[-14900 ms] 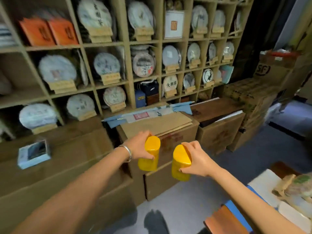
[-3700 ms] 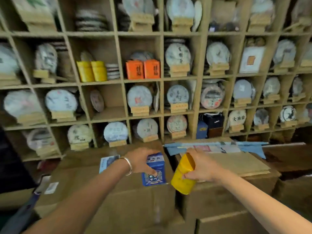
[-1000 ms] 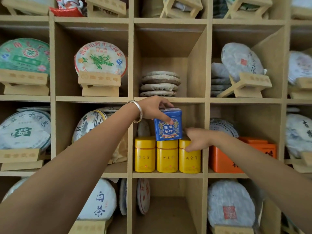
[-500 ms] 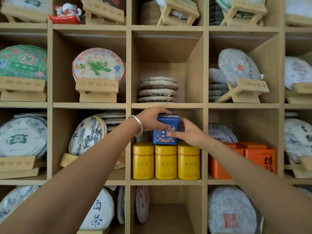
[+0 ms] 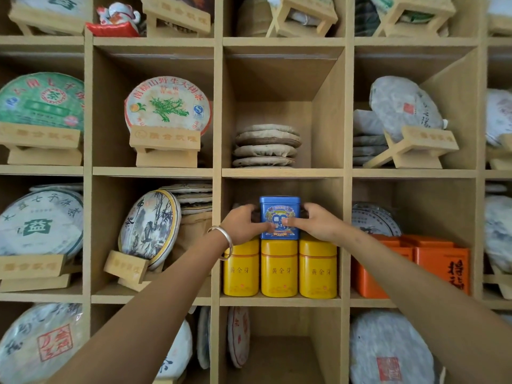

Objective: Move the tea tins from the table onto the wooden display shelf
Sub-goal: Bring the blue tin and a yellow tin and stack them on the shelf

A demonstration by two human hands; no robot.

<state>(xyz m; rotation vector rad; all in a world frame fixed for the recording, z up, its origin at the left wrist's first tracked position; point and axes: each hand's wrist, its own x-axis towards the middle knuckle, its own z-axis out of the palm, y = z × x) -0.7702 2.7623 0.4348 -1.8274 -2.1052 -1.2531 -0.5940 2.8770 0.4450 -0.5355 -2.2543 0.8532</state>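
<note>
The blue tea tin (image 5: 279,217) sits just right of the frame's centre, resting on top of the middle one of three yellow tea tins (image 5: 279,268) that stand in a row on the floor of a cubby in the wooden display shelf (image 5: 217,106). The left hand (image 5: 242,224) and right hand (image 5: 317,221) hold it from either side, fingers curled round its flanks and both thumbs pressed flat on its printed front, so it is pinched between the two hands. This looks like the squaring-up at the end of a placement: the tin seems seated and upright, its front facing out. The next move, as I judge it, calls for easing both hands off evenly and straight back, since the blue tin has only one narrow lid under it and a sideways drag could tip it or nudge the yellow row. A silver bangle (image 5: 221,241) circles the left wrist. Outward from there, two orange tea boxes (image 5: 440,261) fill the cubby to the right, a stack of paper-wrapped tea cakes (image 5: 266,145) lies in the cubby above, and a cake with a green plant print (image 5: 167,106) stands on a wooden stand at upper left. The shelf grid fills the whole view; the worktop is out of sight
</note>
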